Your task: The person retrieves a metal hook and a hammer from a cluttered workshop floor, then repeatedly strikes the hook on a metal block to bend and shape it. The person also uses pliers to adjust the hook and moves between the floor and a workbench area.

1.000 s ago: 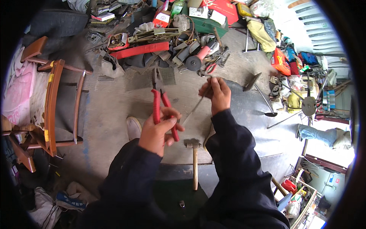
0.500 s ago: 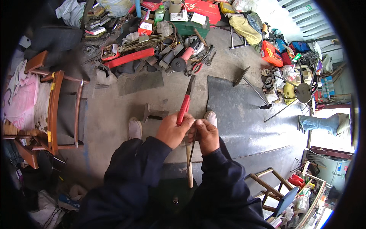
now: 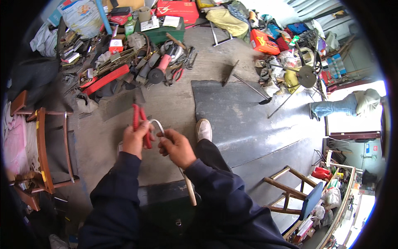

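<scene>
My left hand [image 3: 135,139] is closed around a two-armed hand tool with red handles [image 3: 135,116]. Its exact kind is hard to make out, and a dark blurred part shows beyond the handles. My right hand [image 3: 177,148] pinches a thin pale strip [image 3: 156,122] that arches up from its fingertips toward the left hand. Below the right hand, a thin length runs down beside a wooden handle [image 3: 190,191] that lies slanted at my lap; its other end is hidden.
Tools and scrap, with an angle grinder [image 3: 158,74], lie piled ahead. Dark sheet material [image 3: 232,108] covers the floor at right, holding a metal stand [image 3: 248,85]. A wooden chair [image 3: 47,151] stands left, a blue-seated stool [image 3: 311,201] lower right. A person's jeans-clad legs [image 3: 338,103] show by the doorway.
My hands have moved apart and leftward in the picture, and the red tool's two arms now show. The pale strip now arches visibly between the hands. The whole view has turned to the right.
</scene>
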`<state>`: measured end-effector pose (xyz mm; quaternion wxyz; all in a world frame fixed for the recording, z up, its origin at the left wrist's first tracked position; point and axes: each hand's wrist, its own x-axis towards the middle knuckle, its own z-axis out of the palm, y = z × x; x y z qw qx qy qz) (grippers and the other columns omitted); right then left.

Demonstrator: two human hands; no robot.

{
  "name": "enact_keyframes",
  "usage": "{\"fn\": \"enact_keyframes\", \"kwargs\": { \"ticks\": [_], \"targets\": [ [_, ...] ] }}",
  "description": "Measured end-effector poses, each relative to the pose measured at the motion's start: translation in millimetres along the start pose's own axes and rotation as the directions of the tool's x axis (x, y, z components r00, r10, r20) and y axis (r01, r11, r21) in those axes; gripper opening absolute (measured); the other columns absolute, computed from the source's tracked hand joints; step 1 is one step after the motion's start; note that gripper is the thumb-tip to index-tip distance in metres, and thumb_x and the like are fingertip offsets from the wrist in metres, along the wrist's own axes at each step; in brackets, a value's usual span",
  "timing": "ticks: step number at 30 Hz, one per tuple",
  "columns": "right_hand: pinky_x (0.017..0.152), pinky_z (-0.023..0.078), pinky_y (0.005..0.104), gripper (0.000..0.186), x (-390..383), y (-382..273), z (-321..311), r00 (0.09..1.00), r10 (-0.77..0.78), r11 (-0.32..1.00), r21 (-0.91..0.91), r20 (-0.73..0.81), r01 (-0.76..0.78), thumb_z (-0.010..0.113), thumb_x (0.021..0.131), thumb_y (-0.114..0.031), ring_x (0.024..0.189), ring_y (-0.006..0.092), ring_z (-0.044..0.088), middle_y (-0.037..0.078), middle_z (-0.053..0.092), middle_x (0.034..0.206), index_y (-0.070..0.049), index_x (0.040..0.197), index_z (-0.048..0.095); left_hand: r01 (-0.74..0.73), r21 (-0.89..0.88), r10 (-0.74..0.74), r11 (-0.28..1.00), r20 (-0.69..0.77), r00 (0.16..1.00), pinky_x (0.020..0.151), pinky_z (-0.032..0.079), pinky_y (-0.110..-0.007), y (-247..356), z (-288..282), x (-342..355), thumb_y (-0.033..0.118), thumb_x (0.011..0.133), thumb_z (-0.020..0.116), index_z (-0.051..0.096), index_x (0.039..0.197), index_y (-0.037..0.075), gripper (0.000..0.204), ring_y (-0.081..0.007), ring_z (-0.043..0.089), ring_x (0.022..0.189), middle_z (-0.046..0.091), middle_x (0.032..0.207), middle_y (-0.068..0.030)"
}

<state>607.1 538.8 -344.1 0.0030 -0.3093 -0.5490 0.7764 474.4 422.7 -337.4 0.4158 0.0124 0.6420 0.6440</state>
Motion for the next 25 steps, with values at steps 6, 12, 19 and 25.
{"fn": "enact_keyframes", "kwargs": {
  "ticks": [6,12,19,25],
  "targets": [
    [0.073,0.055,0.0368,0.019,-7,-13,6,0.992,-0.124,0.915,-0.387,0.0,0.114,0.057,0.097,-0.014,0.077,0.0249,0.071,0.013,0.073,0.083,0.002,0.105,0.065,-0.108,-0.098,0.098,0.989,-0.101,0.99,0.045,0.041,-0.024,14,-13,12,0.036,0.099,0.064,0.065,0.095,0.009,0.027,-0.0115,0.065,0.065,0.07,0.091,-0.0033],
    [0.07,0.054,0.0318,0.018,-5,-17,-4,0.994,-0.084,0.904,-0.415,0.072,0.106,0.06,0.097,-0.013,0.076,0.0189,0.069,0.011,0.072,0.085,0.004,0.104,0.066,-0.066,-0.01,0.066,0.998,-0.007,0.998,0.054,0.047,-0.025,16,-7,3,0.031,0.099,0.065,0.067,0.099,0.006,0.024,-0.0121,0.065,0.067,0.069,0.086,-0.0032],
    [0.069,0.057,0.0271,0.018,1,-29,-24,0.99,-0.089,0.983,-0.167,-0.111,0.07,0.057,0.101,-0.009,0.083,0.0158,0.071,0.012,0.073,0.094,0.003,0.113,0.063,-0.125,0.023,0.121,0.992,0.119,0.985,0.071,0.052,-0.029,7,-8,2,0.024,0.1,0.063,0.067,0.098,0.003,0.022,-0.0151,0.068,0.075,0.067,0.096,-0.0055],
    [0.074,0.058,0.0268,0.021,14,-44,-48,0.911,-0.208,0.977,-0.029,-0.357,0.212,0.055,0.105,-0.016,0.086,0.0164,0.071,0.013,0.074,0.099,0.001,0.115,0.062,-0.051,0.111,0.028,0.992,0.202,0.979,0.081,0.059,-0.035,16,-5,-2,0.017,0.097,0.068,0.068,0.111,0.003,0.019,-0.0149,0.068,0.085,0.067,0.098,-0.0062]
  ]
}}
